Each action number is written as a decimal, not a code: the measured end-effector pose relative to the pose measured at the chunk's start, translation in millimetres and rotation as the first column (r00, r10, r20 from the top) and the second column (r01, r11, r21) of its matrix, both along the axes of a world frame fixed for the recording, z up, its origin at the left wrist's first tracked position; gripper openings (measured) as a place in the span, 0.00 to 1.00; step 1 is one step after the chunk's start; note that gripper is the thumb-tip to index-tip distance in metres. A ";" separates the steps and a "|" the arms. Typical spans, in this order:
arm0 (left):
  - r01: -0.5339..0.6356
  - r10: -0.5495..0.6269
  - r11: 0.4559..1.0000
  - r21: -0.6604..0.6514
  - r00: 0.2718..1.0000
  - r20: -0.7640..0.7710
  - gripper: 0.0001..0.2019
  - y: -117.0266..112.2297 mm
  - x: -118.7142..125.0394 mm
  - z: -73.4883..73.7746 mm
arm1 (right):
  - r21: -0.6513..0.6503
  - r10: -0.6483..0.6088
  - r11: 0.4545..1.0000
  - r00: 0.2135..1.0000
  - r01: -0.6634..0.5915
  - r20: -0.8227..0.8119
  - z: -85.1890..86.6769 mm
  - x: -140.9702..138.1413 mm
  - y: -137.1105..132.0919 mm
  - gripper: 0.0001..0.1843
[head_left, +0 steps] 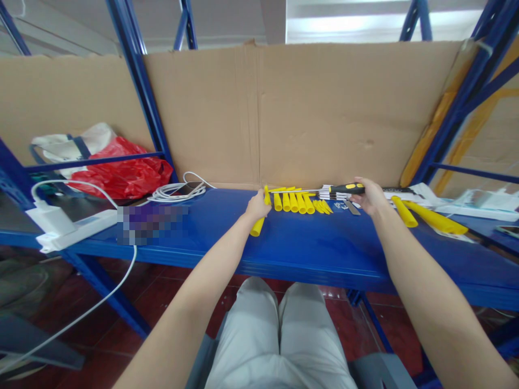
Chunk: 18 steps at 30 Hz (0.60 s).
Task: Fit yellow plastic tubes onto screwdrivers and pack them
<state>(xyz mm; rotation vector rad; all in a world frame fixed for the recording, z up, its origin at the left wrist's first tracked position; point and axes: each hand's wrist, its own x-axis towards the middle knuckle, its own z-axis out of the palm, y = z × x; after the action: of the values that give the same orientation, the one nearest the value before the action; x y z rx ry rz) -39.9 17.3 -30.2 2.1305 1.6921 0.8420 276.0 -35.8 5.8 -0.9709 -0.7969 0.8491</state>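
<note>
My left hand is closed round a yellow tube, whose open lower end points toward me. In my right hand is a screwdriver with a black and yellow handle. Its long metal shaft lies level, pointing left, with the tip close to the top of the held tube; whether they touch I cannot tell. Between my hands stands a row of several yellow tubes, with small flat yellow pieces at its right end. A flat metal strip lies below the screwdriver handle.
More yellow tubes lie right of my right arm. A cardboard sheet stands behind the blue table. Coiled white cable, a power strip and a red plastic bag are at the left. Blue posts frame the table.
</note>
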 end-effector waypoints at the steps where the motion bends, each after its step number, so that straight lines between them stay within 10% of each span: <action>1: 0.000 0.000 1.000 0.000 1.000 0.001 0.22 0.3 -0.1 -0.2 | -0.012 -0.014 1.000 1.000 0.014 -0.011 1.0 -1.1 -0.6 0.07; 18: 0.004 -0.004 1.000 0.015 1.000 -0.016 0.23 -0.1 0.9 -0.5 | 0.020 0.022 1.000 0.980 -0.018 -0.196 3.7 -4.8 1.0 0.08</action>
<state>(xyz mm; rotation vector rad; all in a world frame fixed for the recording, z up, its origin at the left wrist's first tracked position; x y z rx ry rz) -39.0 17.2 -30.7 2.1553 1.6945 0.8416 271.2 -34.7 9.5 -0.8495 -0.6444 0.9381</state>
